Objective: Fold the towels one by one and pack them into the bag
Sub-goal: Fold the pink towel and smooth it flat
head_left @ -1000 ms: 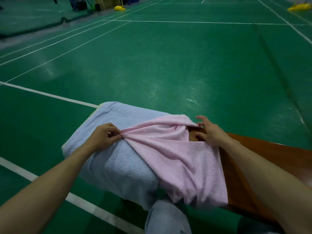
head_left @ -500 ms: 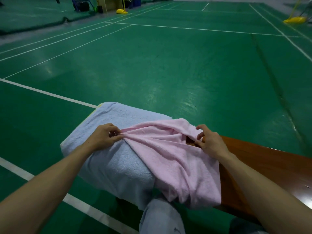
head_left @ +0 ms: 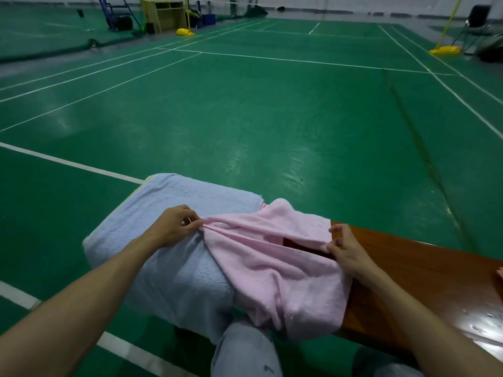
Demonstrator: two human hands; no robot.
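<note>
Your left hand (head_left: 174, 227) pinches a bunched corner of the pink towel (head_left: 272, 270), and your right hand (head_left: 349, 250) pinches the opposite edge, fingers (head_left: 335, 242) curled on the cloth. The towel drapes over the wooden tabletop (head_left: 424, 270), overlapping the blue towel (head_left: 174, 202).

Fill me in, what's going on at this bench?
A person is working a pink towel with both hands. The left hand pinches one edge over a blue towel that covers the left end of the wooden bench. The right hand pinches the opposite edge above the bare wood. The pink towel is bunched and wrinkled, drapes over the bench's front edge and is not yet folded. No bag is in view.
</note>
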